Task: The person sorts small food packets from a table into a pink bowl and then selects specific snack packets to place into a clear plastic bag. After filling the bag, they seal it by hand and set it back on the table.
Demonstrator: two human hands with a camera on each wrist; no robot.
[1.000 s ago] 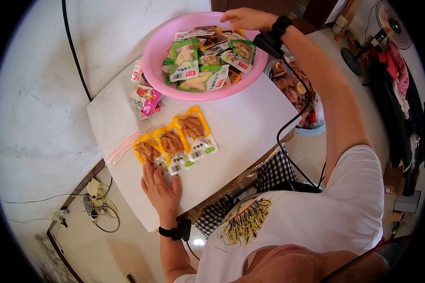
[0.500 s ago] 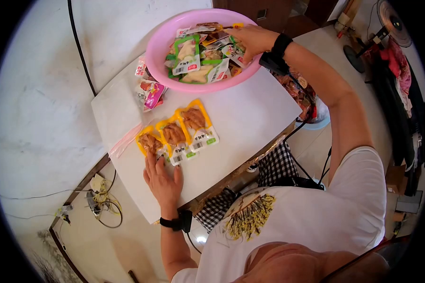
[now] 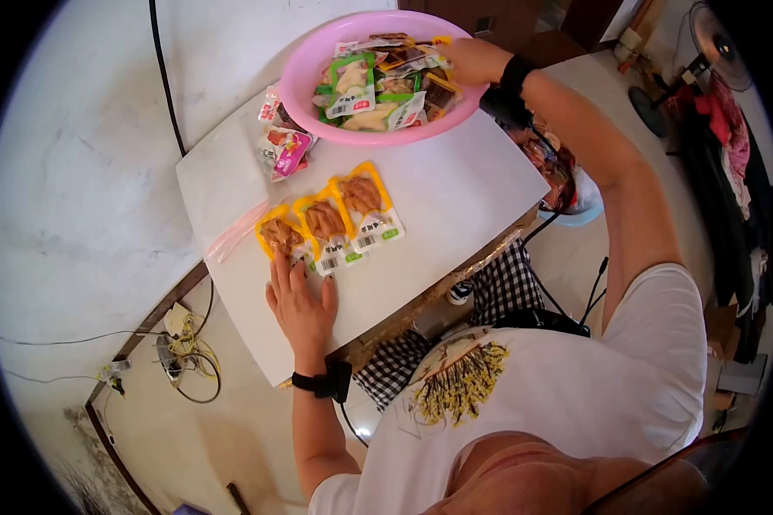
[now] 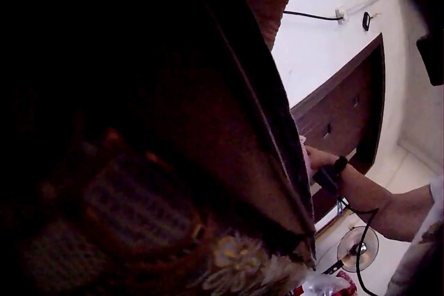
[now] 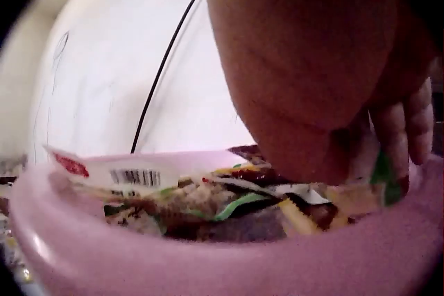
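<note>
At the upper middle of the head view, a pink basin (image 3: 299, 73) full of small sealed packets (image 3: 350, 77) sits on the white table (image 3: 464, 180), and the right hand (image 3: 471, 62) reaches over its right side in among them. The right wrist view shows its fingers pointing down beside a green-edged packet (image 5: 386, 176); whether they pinch it cannot be told. Left of the frame's centre, three yellow-edged packets (image 3: 324, 223) of brown food lie side by side in a slanting row. Fingers extended and slightly spread, the left hand (image 3: 303, 311) rests its fingertips on the leftmost one. Above that row, just below the basin's left side, lie a few pink-and-white packets (image 3: 285, 153). A pale pink strip (image 3: 237, 233) lies near the table's left edge.
</note>
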